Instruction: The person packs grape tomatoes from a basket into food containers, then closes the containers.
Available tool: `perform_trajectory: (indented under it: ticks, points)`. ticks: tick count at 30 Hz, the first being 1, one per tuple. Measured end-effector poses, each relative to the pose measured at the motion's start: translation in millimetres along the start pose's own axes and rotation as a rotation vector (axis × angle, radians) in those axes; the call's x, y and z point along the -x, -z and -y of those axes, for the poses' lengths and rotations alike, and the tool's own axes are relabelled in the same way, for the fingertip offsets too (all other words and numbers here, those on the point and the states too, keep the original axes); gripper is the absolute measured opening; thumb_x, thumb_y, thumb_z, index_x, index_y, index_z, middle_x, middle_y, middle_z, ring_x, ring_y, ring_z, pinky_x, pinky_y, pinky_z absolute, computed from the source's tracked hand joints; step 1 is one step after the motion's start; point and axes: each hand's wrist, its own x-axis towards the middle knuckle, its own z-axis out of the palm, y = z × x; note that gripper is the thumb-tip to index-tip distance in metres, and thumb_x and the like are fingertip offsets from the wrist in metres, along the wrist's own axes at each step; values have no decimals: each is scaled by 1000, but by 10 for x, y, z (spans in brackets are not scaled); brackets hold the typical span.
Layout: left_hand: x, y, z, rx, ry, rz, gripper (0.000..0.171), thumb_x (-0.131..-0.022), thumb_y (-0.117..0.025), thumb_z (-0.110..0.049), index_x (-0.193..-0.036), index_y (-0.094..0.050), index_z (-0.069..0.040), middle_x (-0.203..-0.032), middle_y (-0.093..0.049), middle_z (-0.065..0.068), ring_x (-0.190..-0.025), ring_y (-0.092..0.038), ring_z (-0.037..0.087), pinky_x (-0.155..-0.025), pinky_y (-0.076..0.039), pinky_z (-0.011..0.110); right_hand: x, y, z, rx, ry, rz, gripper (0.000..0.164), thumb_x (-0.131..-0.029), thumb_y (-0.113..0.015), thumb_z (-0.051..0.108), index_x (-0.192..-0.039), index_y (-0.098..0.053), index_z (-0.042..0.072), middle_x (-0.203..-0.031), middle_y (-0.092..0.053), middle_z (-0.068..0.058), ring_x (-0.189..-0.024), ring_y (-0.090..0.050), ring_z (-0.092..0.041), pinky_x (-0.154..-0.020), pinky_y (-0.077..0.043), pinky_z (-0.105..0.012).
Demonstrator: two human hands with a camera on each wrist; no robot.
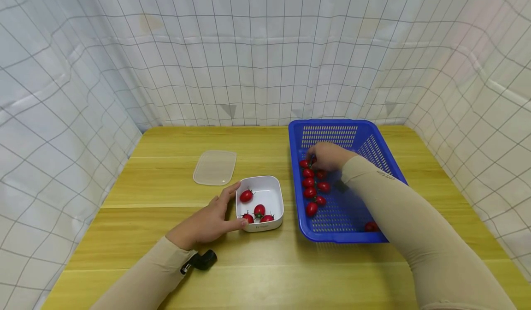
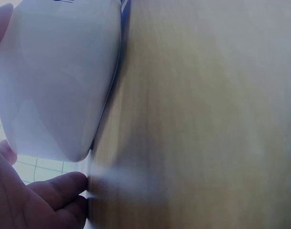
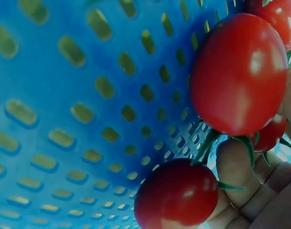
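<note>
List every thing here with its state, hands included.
Tomatoes: red, several with green stalks.
Box: open, upright, four tomatoes inside.
Lid: off, lying flat.
Basket: open-topped, upright, holding tomatoes.
Left hand: holding the box's side.
Right hand: inside the basket, grip unclear.

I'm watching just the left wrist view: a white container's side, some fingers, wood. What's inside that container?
Observer: The head view shows four red tomatoes in the white container.

Visitor: Oh! And where's the person's other hand?

Observer: The right hand is reaching into a blue basket, where more tomatoes lie.

Visitor: Is there a lid anywhere?

Observer: A flat, translucent piece that looks like one lies on the table, beyond the container and to its left.
</note>
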Motion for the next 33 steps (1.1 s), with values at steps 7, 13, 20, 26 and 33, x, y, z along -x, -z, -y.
perform_trajectory:
  ticks: [7,13,20,26,33]
  points:
    - [-7,-16,14,9,-7,-11,103,-93,-73,-59,-170,-12,-27,-173,-30,9,-159,-19,51,-126,-20,70,19,10,-7,4,21,-2,9,-93,-75,14,-101,-75,10,-94,-71,-6,-85,-64,-21,-83,-57,-40]
    - [-5,-23,21,9,-2,-12,103,-93,-73,-59,-169,-12,-27,-172,-33,10,-159,-20,51,-126,-21,70,21,6,-1,3,33,-8,7,-95,-74,17,-89,-72,14,-86,-69,-2,-80,-62,-18,-78,-54,-37]
    - [-3,-25,20,-3,3,-6,103,-93,-72,-60,-169,-11,-28,-172,-32,10,-160,-20,50,-126,-20,70,30,-11,34,13,34,-25,16,-95,-75,19,-109,-77,10,-103,-77,-8,-97,-71,-24,-96,-58,-45]
    - [2,-25,18,-6,1,-12,103,-93,-72,-61,-169,-11,-28,-172,-33,10,-158,-24,49,-124,-27,69,23,-26,39,23,38,-23,34,-95,-75,18,-128,-74,10,-114,-77,-11,-105,-72,-26,-101,-57,-47]
    - [1,-21,14,-1,-7,-15,103,-93,-72,-60,-169,-11,-28,-171,-33,12,-158,-22,52,-124,-25,71,21,-32,46,1,45,0,44,-96,-74,17,-139,-69,12,-129,-73,-14,-116,-68,-29,-109,-52,-51]
